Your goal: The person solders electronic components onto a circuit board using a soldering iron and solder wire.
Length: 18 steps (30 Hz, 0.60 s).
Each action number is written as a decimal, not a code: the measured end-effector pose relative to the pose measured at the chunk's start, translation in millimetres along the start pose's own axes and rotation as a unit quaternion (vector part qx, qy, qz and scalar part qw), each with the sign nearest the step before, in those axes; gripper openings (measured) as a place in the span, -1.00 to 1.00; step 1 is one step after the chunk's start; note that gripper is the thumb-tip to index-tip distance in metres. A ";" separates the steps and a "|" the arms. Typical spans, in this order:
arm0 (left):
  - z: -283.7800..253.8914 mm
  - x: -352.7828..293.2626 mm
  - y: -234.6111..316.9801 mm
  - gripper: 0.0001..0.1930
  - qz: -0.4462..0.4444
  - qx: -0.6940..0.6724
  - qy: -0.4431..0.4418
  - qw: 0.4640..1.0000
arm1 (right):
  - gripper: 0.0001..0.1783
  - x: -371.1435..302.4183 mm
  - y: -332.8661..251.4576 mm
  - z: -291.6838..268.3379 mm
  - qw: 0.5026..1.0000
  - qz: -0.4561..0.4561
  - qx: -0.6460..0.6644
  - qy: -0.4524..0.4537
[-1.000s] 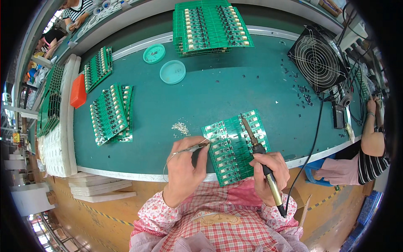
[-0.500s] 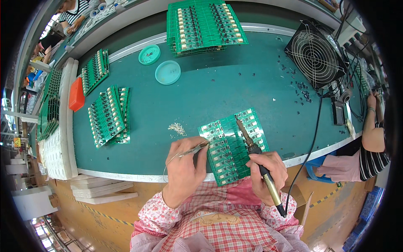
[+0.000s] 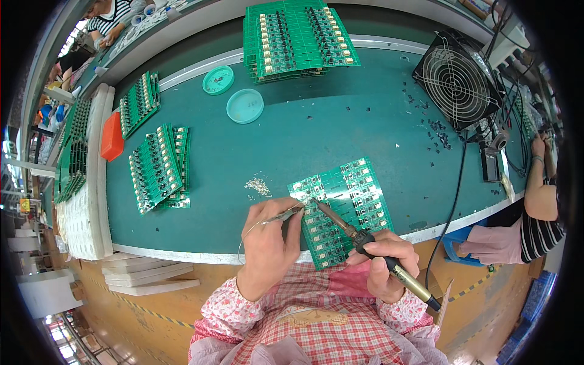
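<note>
Green felt-like matting covered the long workbench (image 3: 340, 140), and on it, at the near edge in front of the person, lay the green panel of circuit boards (image 3: 350, 204) being worked on, tilted so its long side ran up toward the right. Farther back sat a big stack of green boards (image 3: 298, 39), and off to the right a black fan (image 3: 459, 79) stood tilted with small dark parts scattered below it. Two more fanned stacks of boards (image 3: 159, 167) lay well to the left, near an orange block (image 3: 112, 136). Two round teal lids (image 3: 244, 106) rested between the stacks. Now the hands: the right hand (image 3: 383, 261) was wrapped tight around the soldering iron (image 3: 365, 240), its tip down on the panel's upper left corner, the cord trailing off toward the right. The left hand (image 3: 267, 243) pinched a thin solder wire (image 3: 277, 218) between thumb and fingers, feeding its end right up to the iron's tip. A little pile of pale scraps (image 3: 258, 185) sat just left of the panel.
</note>
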<state>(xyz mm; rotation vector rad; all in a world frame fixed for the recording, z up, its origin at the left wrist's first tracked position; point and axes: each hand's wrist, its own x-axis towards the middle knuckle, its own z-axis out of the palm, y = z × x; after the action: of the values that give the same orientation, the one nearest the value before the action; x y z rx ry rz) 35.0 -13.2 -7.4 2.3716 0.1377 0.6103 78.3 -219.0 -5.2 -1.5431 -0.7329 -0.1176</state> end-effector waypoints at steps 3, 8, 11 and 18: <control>-1.1 -0.1 0.1 -0.85 -0.007 0.000 -0.011 1.000 | -0.81 -0.2 1.9 3.0 1.000 -0.001 0.005 0.003; -0.8 0.1 0.7 -0.85 -0.011 0.000 -0.010 1.000 | -0.80 2.0 1.9 4.3 1.000 0.002 0.003 0.001; -0.9 -0.5 0.2 -0.85 -0.009 0.002 -0.014 1.000 | -0.80 1.8 2.2 4.9 1.000 0.004 0.011 0.003; -1.8 0.2 0.6 -0.84 -0.004 -0.001 -0.011 1.000 | -0.84 5.0 -1.0 4.2 1.000 0.023 -0.008 -0.006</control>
<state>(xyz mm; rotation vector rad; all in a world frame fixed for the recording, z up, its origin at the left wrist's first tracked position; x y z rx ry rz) 34.4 -12.6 -5.7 2.3736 0.1368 0.5809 80.3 -213.4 -2.5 -1.5769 -0.7065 -0.0811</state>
